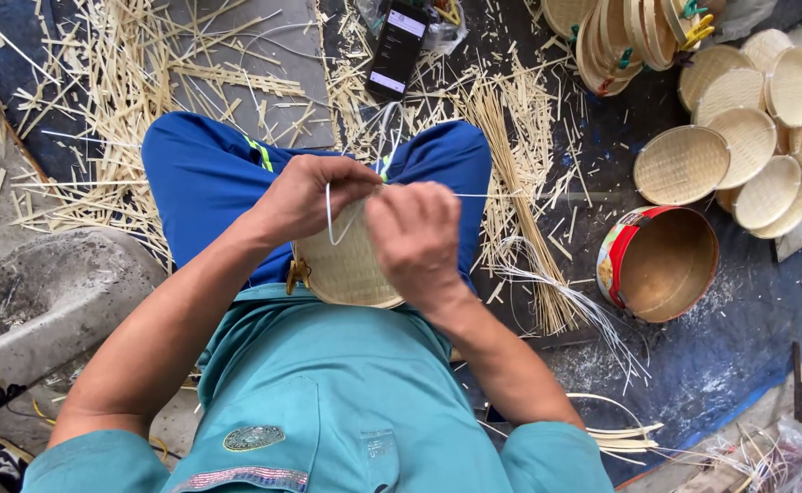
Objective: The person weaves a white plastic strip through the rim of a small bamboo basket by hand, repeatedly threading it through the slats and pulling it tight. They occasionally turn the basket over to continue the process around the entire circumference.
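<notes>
Pinching a thin white strip [330,215], the left hand [305,196] steadies a small woven bamboo tray [342,269] on the lap; the right hand [416,237] has its fingers clenched at the tray's rim, beside bamboo splints [520,183] on the floor.

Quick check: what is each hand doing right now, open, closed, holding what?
Left hand: closed, pinching a thin white strip at the woven basket.
Right hand: closed over the basket rim; what it pinches cannot be told.
</notes>
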